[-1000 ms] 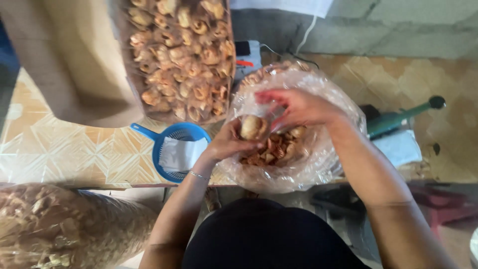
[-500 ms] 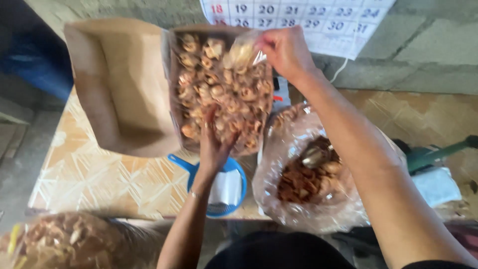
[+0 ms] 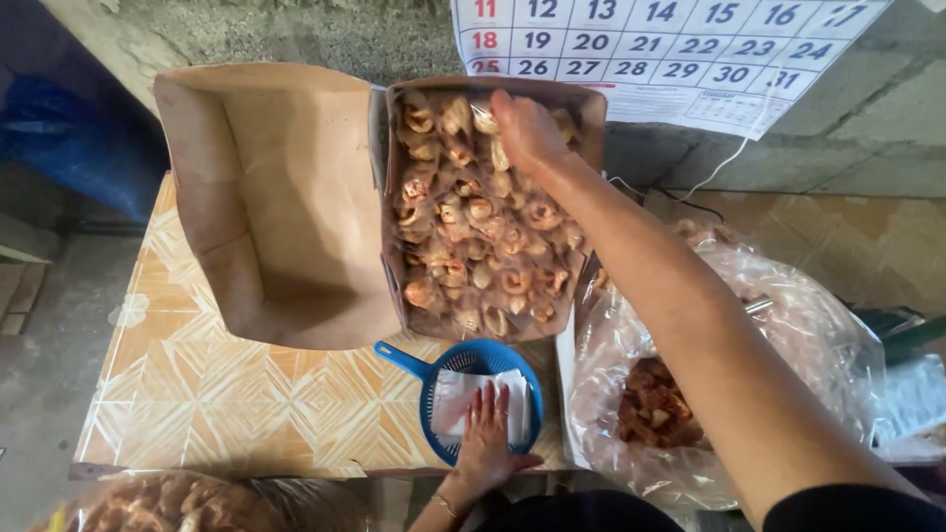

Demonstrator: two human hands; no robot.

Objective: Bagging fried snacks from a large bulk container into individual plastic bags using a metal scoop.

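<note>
My right hand (image 3: 527, 128) reaches to the far end of a cardboard box (image 3: 394, 296) packed with several small clear bags of curled brown snacks (image 3: 483, 236). Its fingers are closed over one small snack bag (image 3: 483, 120) lying among the others. My left hand (image 3: 488, 438) rests flat, fingers spread, on a stack of white empty bags (image 3: 448, 399) inside a blue plastic strainer (image 3: 493, 357) near the table's front edge.
An empty open cardboard box (image 3: 276, 197) stands left of the full one. A large clear plastic bag (image 3: 808, 335) holding loose brown snacks (image 3: 655, 409) sits at the right. Another big bag of snacks (image 3: 168, 502) lies at lower left. A wall calendar (image 3: 670, 49) hangs behind the patterned table (image 3: 227, 404).
My right hand carried a small filled bag from over the big plastic bag up to the box and set it among the packets. My left hand dropped back onto the strainer.
</note>
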